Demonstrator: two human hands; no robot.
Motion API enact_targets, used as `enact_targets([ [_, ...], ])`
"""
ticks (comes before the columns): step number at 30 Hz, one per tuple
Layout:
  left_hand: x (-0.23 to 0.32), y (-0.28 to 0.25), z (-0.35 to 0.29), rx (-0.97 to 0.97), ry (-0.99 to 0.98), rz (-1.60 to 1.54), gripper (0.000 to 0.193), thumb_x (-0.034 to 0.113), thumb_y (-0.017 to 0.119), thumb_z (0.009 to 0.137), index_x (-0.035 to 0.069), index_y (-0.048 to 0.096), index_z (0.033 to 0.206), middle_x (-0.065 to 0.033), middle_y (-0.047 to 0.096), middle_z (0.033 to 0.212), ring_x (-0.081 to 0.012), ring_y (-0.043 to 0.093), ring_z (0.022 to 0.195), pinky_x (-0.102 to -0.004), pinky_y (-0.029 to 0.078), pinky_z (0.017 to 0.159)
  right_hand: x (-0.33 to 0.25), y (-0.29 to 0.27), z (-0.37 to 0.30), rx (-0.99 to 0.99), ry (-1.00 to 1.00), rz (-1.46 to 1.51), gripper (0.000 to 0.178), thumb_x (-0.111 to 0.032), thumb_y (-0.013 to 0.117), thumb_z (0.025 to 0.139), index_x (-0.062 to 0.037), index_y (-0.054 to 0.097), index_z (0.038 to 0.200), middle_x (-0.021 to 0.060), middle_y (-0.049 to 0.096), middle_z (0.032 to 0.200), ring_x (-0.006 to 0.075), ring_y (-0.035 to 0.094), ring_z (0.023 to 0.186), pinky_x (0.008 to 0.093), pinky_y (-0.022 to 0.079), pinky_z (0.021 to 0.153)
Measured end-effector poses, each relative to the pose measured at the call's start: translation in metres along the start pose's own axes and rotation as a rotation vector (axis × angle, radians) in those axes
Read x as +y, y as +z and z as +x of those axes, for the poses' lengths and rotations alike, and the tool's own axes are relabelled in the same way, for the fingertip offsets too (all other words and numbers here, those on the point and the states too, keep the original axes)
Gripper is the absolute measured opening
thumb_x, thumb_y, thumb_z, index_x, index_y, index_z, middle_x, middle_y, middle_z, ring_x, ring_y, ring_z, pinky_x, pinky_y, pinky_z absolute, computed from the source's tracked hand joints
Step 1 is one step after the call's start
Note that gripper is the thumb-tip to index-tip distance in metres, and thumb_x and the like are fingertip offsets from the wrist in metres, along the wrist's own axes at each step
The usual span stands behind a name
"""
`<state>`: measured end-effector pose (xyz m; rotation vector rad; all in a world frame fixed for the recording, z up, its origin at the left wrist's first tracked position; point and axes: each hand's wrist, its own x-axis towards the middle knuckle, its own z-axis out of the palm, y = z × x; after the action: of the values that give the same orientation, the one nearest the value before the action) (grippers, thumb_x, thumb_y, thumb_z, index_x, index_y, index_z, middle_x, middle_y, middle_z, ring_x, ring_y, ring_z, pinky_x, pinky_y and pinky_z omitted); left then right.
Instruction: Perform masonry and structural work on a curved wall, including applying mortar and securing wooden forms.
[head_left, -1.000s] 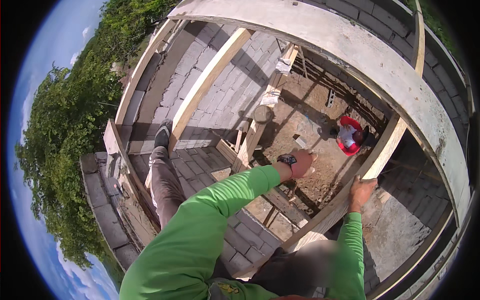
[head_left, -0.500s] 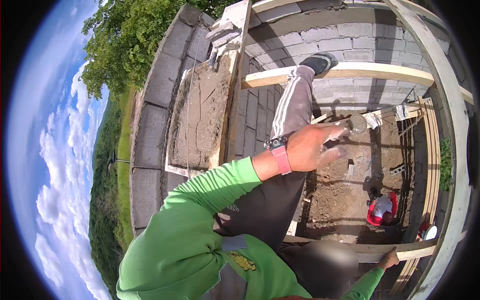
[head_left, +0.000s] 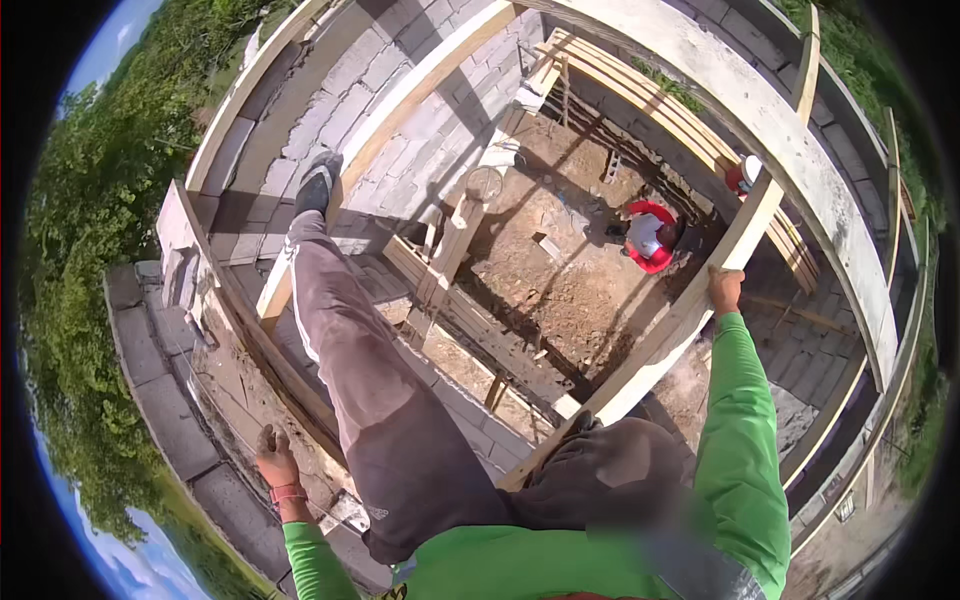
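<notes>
Beam [head_left: 660, 350] pale, squared. Right hand [head_left: 727, 289] clamped on it, 3 o'clock; left hand [head_left: 277, 460] half-curled, 8 o'clock, grip unclear.

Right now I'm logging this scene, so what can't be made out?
All in the head view:
Left hand: too small to tell if it holds anything.
Right hand: its underside, against the beam, is hidden by the hand.
White-and-red thing beyond the beam: partly hidden by it, too small to identify.
Green shirt: partly blurred.
Left sleeve: cut off by the lower edge.
</notes>
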<state>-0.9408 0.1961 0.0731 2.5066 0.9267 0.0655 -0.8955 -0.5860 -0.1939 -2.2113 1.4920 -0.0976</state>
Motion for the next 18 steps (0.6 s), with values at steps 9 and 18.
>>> enact_targets([
  [9,0.413,0.089,0.029,-0.053,1.257,0.282,0.041,0.029,0.066,0.082,-0.003,0.060,0.107,-0.0195,0.062,0.104,-0.0297,0.058,0.094,-0.0364,0.046,0.084,0.054,-0.055,-0.115,0.010,0.039,0.467,0.057,-0.037,0.058,0.082,0.0058,0.040,0.115,0.0302,0.053,0.108,0.0414,0.050,0.106,0.0449,0.040,0.091],
  [18,0.405,0.340,0.065,-1.183,1.271,0.631,0.045,0.022,0.054,0.087,-0.002,0.045,0.125,-0.0096,0.054,0.094,-0.0183,0.050,0.083,-0.0284,0.042,0.071,0.272,-0.226,-0.588,0.455,1.186,-0.306,0.047,-0.029,0.056,0.084,0.0037,0.046,0.116,0.0262,0.058,0.098,0.0406,0.054,0.095,0.0436,0.044,0.082],
])
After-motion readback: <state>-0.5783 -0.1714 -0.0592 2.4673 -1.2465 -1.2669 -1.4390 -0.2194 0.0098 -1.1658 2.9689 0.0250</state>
